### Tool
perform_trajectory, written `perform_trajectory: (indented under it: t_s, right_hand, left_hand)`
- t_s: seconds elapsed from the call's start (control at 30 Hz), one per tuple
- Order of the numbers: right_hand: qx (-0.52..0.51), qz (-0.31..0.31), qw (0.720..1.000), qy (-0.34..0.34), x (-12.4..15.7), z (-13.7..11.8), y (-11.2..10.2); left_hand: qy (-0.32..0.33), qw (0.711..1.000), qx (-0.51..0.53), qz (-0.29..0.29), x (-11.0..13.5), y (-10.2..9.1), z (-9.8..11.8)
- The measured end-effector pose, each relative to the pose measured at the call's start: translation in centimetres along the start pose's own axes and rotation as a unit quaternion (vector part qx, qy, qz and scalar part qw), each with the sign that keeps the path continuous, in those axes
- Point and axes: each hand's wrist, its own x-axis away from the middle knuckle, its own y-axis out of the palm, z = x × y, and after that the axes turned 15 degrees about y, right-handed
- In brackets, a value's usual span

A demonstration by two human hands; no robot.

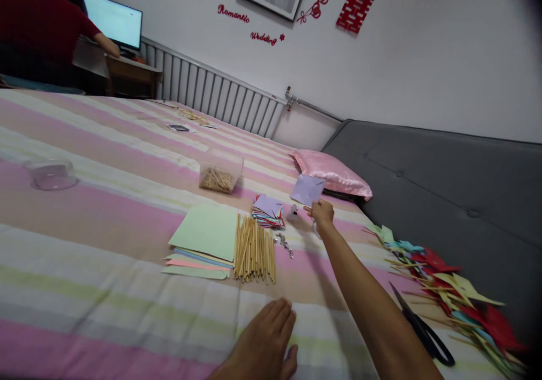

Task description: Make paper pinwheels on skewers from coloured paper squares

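Note:
My right hand (322,213) reaches forward, its fingers closed on a purple paper square (306,189) with cut lines running in from its corners. Left of it lies a pile of small coloured paper squares (268,205), a purple one on top. A small clear container (293,213) stands between the pile and that hand. Small metal pieces (285,244) are scattered just nearer me. My left hand (267,340) rests on the striped bedspread, fingers stretched out and holding nothing. Beyond it are a row of thin wooden sticks (254,250) and larger coloured sheets (206,230), pale green uppermost.
Black-handled scissors (423,329) lie at right, beside finished-looking paper pinwheels (449,278) along the grey headboard (444,182). A clear box (219,171) holds short sticks. A clear plastic dish (53,175), pink pillow (330,171) and a person in red (38,30) are farther off.

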Motion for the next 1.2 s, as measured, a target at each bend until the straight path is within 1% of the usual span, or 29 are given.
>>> perform_trajectory:
  t_s: [0.07,0.17,0.27,0.37,0.47,0.57,0.63,0.67,0.73,0.77,0.83,0.9,0.93,0.97,1.03,1.1,1.13,1.2]
  right_hand:
    - [-0.067,-0.033,0.996,0.046,0.5,1.0,-2.4]
    - [-0.126,-0.074,0.984,0.098,1.7,3.0,-6.1]
    - [-0.161,-0.111,0.970,0.147,2.7,5.5,-8.7]
    - [-0.163,-0.150,0.957,0.188,3.0,8.1,-10.0]
    - [-0.131,-0.185,0.947,0.226,2.8,10.8,-10.5]
    - [-0.082,-0.198,0.946,0.245,2.5,13.1,-11.0]
    - [-0.044,-0.189,0.952,0.238,2.3,14.3,-11.5]
    - [-0.021,-0.180,0.956,0.230,2.2,14.6,-11.9]
    - [0.032,-0.152,0.966,0.204,1.7,14.8,-12.9]
    - [0.061,-0.133,0.971,0.188,1.4,14.7,-13.5]
    - [0.117,-0.093,0.978,0.144,0.8,13.7,-14.7]
    - [0.161,-0.066,0.981,0.087,0.1,12.0,-15.5]
    - [0.179,-0.069,0.980,0.054,-0.1,11.0,-15.7]
    - [0.193,-0.080,0.978,0.022,-0.3,9.9,-15.6]
    - [0.217,-0.116,0.969,-0.033,-0.3,7.8,-15.0]
    - [0.240,-0.131,0.960,-0.066,-0.2,6.3,-13.8]
    - [0.252,-0.132,0.956,-0.074,0.0,6.0,-13.2]
    - [0.278,-0.133,0.948,-0.078,0.2,6.2,-12.1]
  left_hand:
    - [-0.006,1.000,0.001,0.006,-0.2,-0.2,0.1]
    - [-0.011,1.000,0.000,0.022,-0.4,-0.1,0.3]
    - [-0.012,0.999,-0.002,0.039,-0.8,-0.1,0.4]
    - [0.000,0.999,-0.005,0.045,-1.2,-0.6,0.4]
    - [0.022,0.998,-0.005,0.055,-1.5,-1.2,0.3]
    - [0.057,0.994,0.007,0.090,-2.2,-1.7,-0.1]
    - [0.071,0.990,0.013,0.122,-3.5,-2.2,-0.6]
    - [0.070,0.988,0.013,0.134,-4.6,-2.6,-1.0]
    - [0.051,0.984,0.010,0.171,-7.5,-3.9,-2.0]
    - [0.033,0.981,0.013,0.192,-9.3,-4.7,-2.6]
    - [-0.031,0.972,0.040,0.230,-13.0,-6.5,-4.2]
    - [-0.098,0.951,0.073,0.284,-16.4,-8.1,-6.1]
    - [-0.133,0.933,0.092,0.321,-17.9,-8.8,-7.2]
    - [-0.170,0.910,0.125,0.358,-19.1,-9.3,-8.3]
    - [-0.230,0.850,0.213,0.423,-20.8,-10.1,-10.4]
    - [-0.275,0.784,0.290,0.474,-21.3,-10.6,-11.9]
    - [-0.287,0.756,0.322,0.492,-21.2,-10.8,-12.5]
    - [-0.297,0.716,0.350,0.525,-20.6,-10.9,-13.2]
